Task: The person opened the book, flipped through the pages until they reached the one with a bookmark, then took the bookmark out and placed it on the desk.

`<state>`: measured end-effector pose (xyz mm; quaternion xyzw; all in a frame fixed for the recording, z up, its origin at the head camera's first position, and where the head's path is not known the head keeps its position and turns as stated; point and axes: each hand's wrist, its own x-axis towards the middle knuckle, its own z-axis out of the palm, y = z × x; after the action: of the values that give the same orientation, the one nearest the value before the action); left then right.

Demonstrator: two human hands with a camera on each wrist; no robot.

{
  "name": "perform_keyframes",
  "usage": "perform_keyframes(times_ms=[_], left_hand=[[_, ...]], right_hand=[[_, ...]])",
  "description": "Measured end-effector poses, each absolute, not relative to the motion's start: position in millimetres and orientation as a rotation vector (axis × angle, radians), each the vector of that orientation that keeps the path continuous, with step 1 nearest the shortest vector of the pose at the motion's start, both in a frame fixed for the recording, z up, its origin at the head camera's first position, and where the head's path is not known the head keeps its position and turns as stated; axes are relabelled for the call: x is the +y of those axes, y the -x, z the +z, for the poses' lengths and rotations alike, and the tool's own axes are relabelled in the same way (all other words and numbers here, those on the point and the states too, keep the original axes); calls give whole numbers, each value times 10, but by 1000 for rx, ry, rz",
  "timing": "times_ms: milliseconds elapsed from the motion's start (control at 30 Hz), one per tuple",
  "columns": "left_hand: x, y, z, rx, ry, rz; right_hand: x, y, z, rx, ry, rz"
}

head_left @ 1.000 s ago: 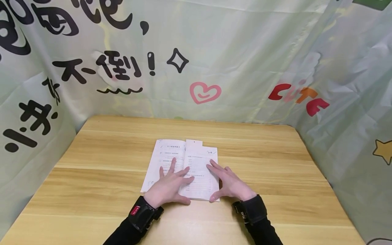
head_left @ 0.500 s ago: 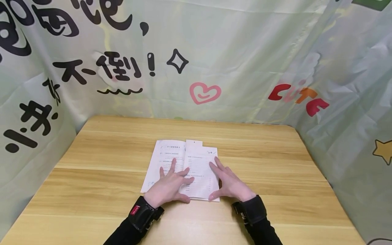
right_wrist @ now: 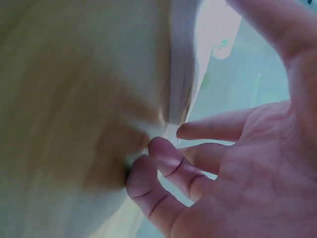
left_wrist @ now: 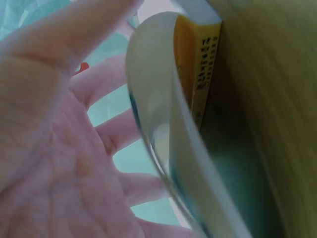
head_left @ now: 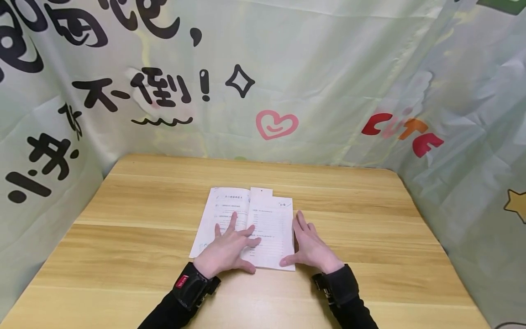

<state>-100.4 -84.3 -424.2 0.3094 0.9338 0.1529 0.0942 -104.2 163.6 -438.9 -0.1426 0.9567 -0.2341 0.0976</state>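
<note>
An open paperback book lies on the wooden table, printed pages facing up. A narrow slip of white paper juts out past its top edge near the fold. My left hand is spread over the lower left page, fingertips reaching across the fold. In the left wrist view, the book's orange spine shows beneath bowed pages. At the right edge, my right hand has its thumb on the lower right corner of the page, with its fingers beside the edge. The right wrist view shows fingertips down at the table beside the page block.
The wooden table extends around the book on all sides. Behind it and along both sides hangs a pale green printed cloth. A dark cable curves at the lower right corner.
My right fingers have slid off the page to the right, now beside the book's edge, while the thumb stays near the corner. The left hand and the book have kept their places.
</note>
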Motion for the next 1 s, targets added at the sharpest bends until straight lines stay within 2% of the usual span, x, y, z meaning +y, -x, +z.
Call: perform_keyframes(times_ms=[1000], left_hand=[[-806,998,-4273,2800,-903,391]], right_hand=[[1634,1126,-4430,2846,424,-740]])
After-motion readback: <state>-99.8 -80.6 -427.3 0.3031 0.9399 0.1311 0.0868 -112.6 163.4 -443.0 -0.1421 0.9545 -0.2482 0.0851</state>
